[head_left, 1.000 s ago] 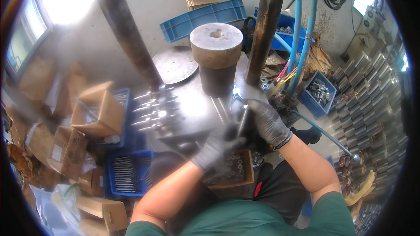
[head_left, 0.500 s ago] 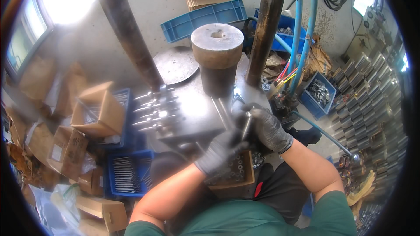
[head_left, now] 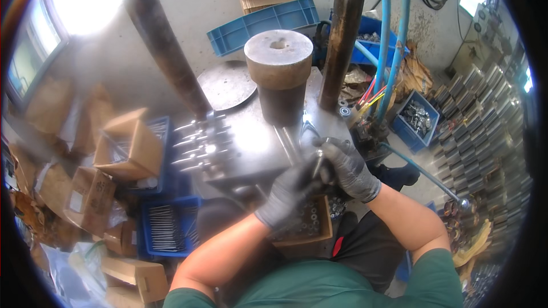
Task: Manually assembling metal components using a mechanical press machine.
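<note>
In front of the steel press table, my two gloved hands come together around a short shiny metal rod [head_left: 318, 164]. My right hand [head_left: 349, 166] is closed, its fingers curled on the rod's upper part. Motion smears my left hand [head_left: 285, 194], which appears closed at the rod's lower end; its fingertips are partly hidden. Just beyond the hands, slim metal bars [head_left: 287, 144] lean at the table's front, next to a blue-handled tool that looks like pliers [head_left: 309, 128]. Below my left hand sits an open box of small metal rings [head_left: 324, 219].
A thick steel cylinder [head_left: 278, 77] stands on the table between two columns [head_left: 345, 34]. Several pointed metal pins [head_left: 202, 145] lie at its left. Left are a blue bin of rods [head_left: 165, 228] and cardboard boxes [head_left: 128, 148]; right, a blue bin of metal parts [head_left: 415, 120] and stacked metal pieces [head_left: 474, 137].
The rod between my hands has tilted and less of it shows. My hands have drawn slightly closer together. The view has shifted a little.
</note>
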A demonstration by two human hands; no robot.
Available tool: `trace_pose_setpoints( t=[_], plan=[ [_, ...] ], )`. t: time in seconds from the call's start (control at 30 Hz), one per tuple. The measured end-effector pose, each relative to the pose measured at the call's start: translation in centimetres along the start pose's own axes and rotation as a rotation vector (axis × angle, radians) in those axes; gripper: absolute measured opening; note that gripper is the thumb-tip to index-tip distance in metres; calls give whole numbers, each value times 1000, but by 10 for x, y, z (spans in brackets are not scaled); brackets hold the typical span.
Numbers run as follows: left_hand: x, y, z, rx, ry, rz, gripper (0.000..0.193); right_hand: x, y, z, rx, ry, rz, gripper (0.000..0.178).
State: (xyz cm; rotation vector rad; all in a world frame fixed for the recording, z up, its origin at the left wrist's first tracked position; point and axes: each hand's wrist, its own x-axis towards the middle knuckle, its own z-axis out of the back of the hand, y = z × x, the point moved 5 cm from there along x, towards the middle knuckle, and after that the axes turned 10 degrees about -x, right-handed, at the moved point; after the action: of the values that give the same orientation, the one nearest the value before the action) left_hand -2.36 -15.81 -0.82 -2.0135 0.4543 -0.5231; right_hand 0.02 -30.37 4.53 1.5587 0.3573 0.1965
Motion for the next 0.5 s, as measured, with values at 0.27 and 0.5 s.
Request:
trace_pose_setpoints(
  t=[0.27,0.5],
  plan=[
    [5,-14,34,597,-276,-212,26,12,35,38,-273,-448,462,26],
    [-2,-25,14,874,-93,-156,28,52,-15,95,-525,-373,-87,32]
  ],
)
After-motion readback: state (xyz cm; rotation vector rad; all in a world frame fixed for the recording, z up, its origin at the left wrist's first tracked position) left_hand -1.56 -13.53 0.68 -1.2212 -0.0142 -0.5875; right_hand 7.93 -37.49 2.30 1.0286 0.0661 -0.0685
